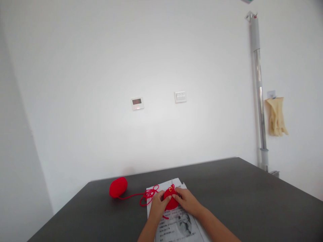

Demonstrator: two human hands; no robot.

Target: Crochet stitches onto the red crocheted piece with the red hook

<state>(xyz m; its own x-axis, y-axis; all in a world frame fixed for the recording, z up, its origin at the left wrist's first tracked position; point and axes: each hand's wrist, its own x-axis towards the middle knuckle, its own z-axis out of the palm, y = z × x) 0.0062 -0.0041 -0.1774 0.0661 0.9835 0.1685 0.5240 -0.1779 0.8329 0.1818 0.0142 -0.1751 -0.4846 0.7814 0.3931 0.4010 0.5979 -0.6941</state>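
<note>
Between both hands is a round red crochet piece point(172, 203) with a yellow mark near its top edge, held over printed sheets of paper point(166, 232). My left hand point(158, 203) grips its left side, thumb pressed on the front. On the right side, my right hand point(186, 200) pinches it with thumb and fingers. A thin metal tip, perhaps a crochet hook point(172, 180), sticks up behind the piece; its handle is hidden. Loose red yarn point(149, 195) lies in loops left of my left hand and runs to a red ball of yarn point(118, 187).
The dark table point(227, 188) meets a white wall carrying a small display panel point(137, 103) and a switch point(180, 97). At the right stand a metal pole point(259, 87) and hanging pale yellow gloves point(276, 116).
</note>
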